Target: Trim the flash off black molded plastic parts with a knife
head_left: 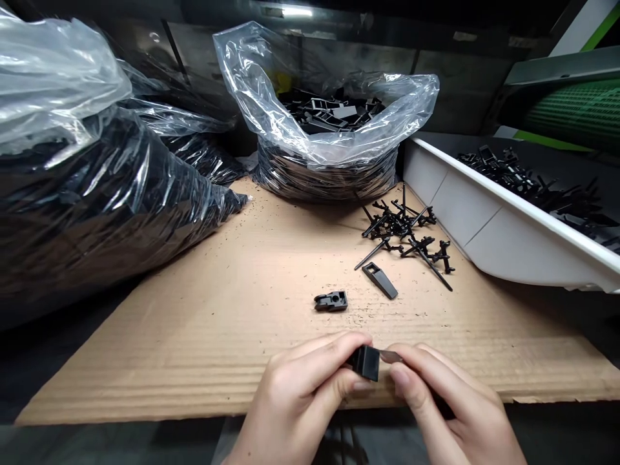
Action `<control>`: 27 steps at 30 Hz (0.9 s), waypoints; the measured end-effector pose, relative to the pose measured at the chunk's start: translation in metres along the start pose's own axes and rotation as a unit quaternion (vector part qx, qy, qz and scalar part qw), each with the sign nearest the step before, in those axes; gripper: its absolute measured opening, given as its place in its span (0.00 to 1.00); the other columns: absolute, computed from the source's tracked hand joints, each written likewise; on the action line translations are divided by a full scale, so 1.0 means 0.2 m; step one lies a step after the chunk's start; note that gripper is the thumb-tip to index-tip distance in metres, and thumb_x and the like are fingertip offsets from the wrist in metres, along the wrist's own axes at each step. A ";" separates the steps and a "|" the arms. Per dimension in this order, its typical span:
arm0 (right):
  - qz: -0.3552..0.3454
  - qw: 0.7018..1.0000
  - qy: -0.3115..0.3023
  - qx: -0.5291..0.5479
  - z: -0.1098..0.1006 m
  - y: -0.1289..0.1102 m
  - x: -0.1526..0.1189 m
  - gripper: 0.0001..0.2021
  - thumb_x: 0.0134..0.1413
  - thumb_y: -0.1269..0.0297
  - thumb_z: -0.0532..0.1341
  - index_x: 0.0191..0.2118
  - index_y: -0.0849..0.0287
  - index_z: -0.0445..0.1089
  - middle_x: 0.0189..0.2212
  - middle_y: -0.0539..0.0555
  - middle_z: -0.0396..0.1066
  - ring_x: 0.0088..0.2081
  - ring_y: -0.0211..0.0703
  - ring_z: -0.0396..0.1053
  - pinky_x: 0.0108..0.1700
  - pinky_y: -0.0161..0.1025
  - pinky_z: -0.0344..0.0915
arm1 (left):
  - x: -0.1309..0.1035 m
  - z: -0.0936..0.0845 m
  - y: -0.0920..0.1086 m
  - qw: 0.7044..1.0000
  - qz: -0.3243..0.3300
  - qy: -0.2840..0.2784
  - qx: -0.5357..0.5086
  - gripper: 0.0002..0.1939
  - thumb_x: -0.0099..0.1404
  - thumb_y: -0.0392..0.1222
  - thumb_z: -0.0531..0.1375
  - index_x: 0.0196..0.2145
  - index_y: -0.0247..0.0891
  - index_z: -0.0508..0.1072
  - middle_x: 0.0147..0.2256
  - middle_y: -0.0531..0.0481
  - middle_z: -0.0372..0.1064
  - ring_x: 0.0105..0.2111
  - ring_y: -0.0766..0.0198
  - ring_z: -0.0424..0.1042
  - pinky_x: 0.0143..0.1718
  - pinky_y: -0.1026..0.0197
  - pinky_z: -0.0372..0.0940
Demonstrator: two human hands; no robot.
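Observation:
My left hand (310,387) is closed around a small black plastic part (366,362), its squared end facing right between thumb and fingers. Pinched in my right hand (440,394) is a thin flat blade (390,356), whose tip reaches up to the edge of that part; I cannot tell whether they touch. The rest of the blade is hidden by my fingers. Beyond my hands, a black plastic piece with a round hole (332,301) lies on the cardboard. Right of it rests a longer tapered black piece (380,280) with a square opening.
Cut black plastic sprues (407,226) are heaped on the cardboard sheet (203,316). A clear plastic bag (329,152) full of black parts stands behind. More filled bags (97,187) bulge at left. At right is a white bin (504,219) with black pieces inside.

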State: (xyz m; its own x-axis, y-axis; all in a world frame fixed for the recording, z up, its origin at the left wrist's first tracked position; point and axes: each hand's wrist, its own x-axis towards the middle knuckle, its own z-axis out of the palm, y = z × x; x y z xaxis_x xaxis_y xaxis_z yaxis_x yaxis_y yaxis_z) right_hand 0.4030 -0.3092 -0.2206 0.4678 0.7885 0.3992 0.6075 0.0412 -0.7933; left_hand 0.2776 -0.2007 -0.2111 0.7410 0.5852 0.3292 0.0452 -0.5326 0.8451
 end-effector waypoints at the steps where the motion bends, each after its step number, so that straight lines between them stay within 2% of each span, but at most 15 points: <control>1: 0.000 1.000 -0.012 -0.001 0.00 0.00 0.00 0.06 0.54 0.69 0.54 0.33 0.52 0.66 0.22 0.47 0.65 0.22 0.34 0.66 0.24 0.29 0.61 | 0.00 0.00 0.00 1.000 0.004 0.002 -0.001 0.14 0.58 0.29 0.57 0.41 0.42 0.72 0.39 0.57 0.74 0.39 0.70 0.72 0.41 0.78 0.63; 5: -0.004 0.999 -0.032 -0.003 0.00 0.01 0.01 0.06 0.53 0.69 0.55 0.31 0.54 0.68 0.19 0.48 0.61 0.24 0.36 0.67 0.25 0.28 0.62 | 0.00 0.00 0.00 1.000 0.011 0.009 0.001 0.15 0.58 0.28 0.57 0.41 0.41 0.72 0.38 0.56 0.74 0.38 0.70 0.72 0.41 0.79 0.63; 12: -0.005 0.997 -0.068 0.026 -0.01 -0.01 0.02 0.08 0.53 0.70 0.54 0.30 0.52 0.70 0.19 0.47 0.63 0.22 0.34 0.65 0.25 0.27 0.62 | 0.02 0.01 0.01 0.999 0.038 0.009 -0.006 0.11 0.59 0.28 0.56 0.38 0.36 0.73 0.34 0.53 0.75 0.34 0.69 0.73 0.36 0.78 0.64; 15: -0.017 0.994 -0.089 0.054 -0.02 -0.03 0.02 0.09 0.52 0.69 0.54 0.28 0.53 0.70 0.18 0.46 0.64 0.19 0.33 0.63 0.24 0.27 0.61 | 0.02 0.02 0.01 1.000 0.021 0.010 0.009 0.11 0.59 0.28 0.56 0.39 0.35 0.72 0.32 0.52 0.75 0.32 0.69 0.73 0.34 0.77 0.63; 17: 0.016 0.996 -0.060 0.067 -0.02 -0.05 0.03 0.08 0.52 0.67 0.55 0.26 0.53 0.69 0.18 0.45 0.66 0.20 0.32 0.65 0.24 0.26 0.61 | 0.02 0.02 0.01 1.000 0.012 -0.002 0.002 0.11 0.59 0.28 0.56 0.39 0.35 0.72 0.33 0.52 0.74 0.33 0.68 0.72 0.35 0.77 0.63; 19: 0.082 0.994 -0.038 0.068 -0.01 -0.06 0.05 0.05 0.51 0.63 0.57 0.26 0.54 0.68 0.20 0.45 0.68 0.23 0.33 0.68 0.25 0.25 0.62 | 0.02 0.02 0.01 1.000 0.011 -0.021 -0.011 0.10 0.59 0.29 0.56 0.38 0.37 0.73 0.37 0.50 0.72 0.37 0.66 0.70 0.38 0.74 0.62; 22: 0.139 0.990 -0.018 0.033 -0.02 -0.06 0.07 0.07 0.50 0.59 0.57 0.28 0.56 0.67 0.24 0.47 0.69 0.28 0.35 0.70 0.27 0.25 0.64 | 0.02 0.00 0.02 0.999 -0.005 -0.038 -0.025 0.08 0.58 0.34 0.58 0.35 0.39 0.75 0.34 0.49 0.70 0.34 0.63 0.69 0.35 0.69 0.64; 24: 0.110 0.994 0.015 -0.005 -0.03 -0.05 0.07 0.06 0.52 0.60 0.56 0.32 0.56 0.67 0.27 0.48 0.71 0.31 0.35 0.71 0.30 0.25 0.65 | 0.01 -0.01 0.03 0.996 -0.050 -0.043 -0.059 0.09 0.60 0.37 0.57 0.38 0.42 0.74 0.29 0.51 0.69 0.28 0.65 0.68 0.30 0.68 0.64; 27: -0.001 0.999 0.014 -0.052 -0.06 -0.02 0.04 0.07 0.52 0.68 0.56 0.38 0.54 0.68 0.30 0.48 0.73 0.32 0.35 0.72 0.32 0.24 0.66 | 0.00 -0.01 0.04 0.979 -0.121 -0.046 -0.157 0.12 0.59 0.43 0.58 0.42 0.43 0.71 0.28 0.52 0.69 0.26 0.65 0.68 0.28 0.68 0.64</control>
State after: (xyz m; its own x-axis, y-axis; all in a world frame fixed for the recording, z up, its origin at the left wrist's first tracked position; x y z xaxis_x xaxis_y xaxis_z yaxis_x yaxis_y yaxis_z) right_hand 0.4129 -0.3102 -0.2092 0.4840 0.7704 0.4150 0.6716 -0.0230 -0.7406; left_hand 0.2760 -0.2034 -0.2043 0.7921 0.6056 0.0761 0.0300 -0.1632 0.9861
